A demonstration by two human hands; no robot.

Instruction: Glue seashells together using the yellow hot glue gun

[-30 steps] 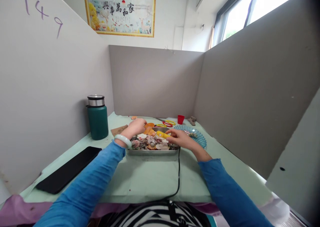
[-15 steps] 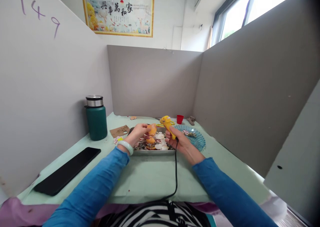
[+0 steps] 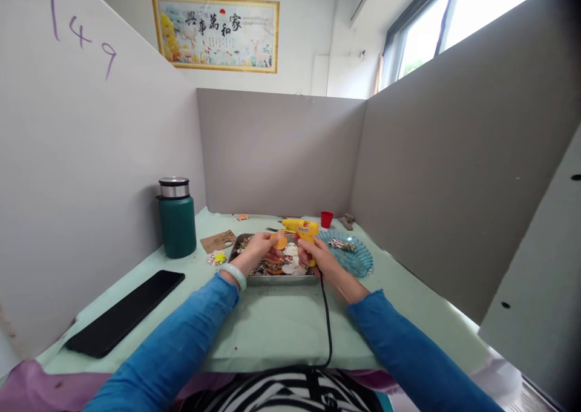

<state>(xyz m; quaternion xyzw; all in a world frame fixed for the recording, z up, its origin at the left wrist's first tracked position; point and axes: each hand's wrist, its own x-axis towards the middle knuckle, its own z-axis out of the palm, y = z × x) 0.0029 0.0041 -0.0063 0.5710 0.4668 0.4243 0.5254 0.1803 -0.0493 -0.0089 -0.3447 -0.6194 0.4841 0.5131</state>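
Note:
My right hand [image 3: 318,258] is closed round the grip of a yellow glue gun [image 3: 300,227], whose nozzle points left. A black cord [image 3: 327,321] runs from it toward me. My left hand [image 3: 258,247] pinches an orange shell [image 3: 281,242] right at the nozzle tip. Both hands hover over a metal tray [image 3: 281,277] filled with several mixed shells.
A blue glass plate [image 3: 358,259] lies right of the tray, a red cup [image 3: 326,219] behind it. A green flask [image 3: 177,219] stands at the left, with a brown card [image 3: 218,241] and a black phone [image 3: 124,311] nearby. Grey partitions enclose the table.
My right hand picked the glue gun out of the tray, raised it and turned its nozzle left. My left hand lifted the orange shell up to the nozzle.

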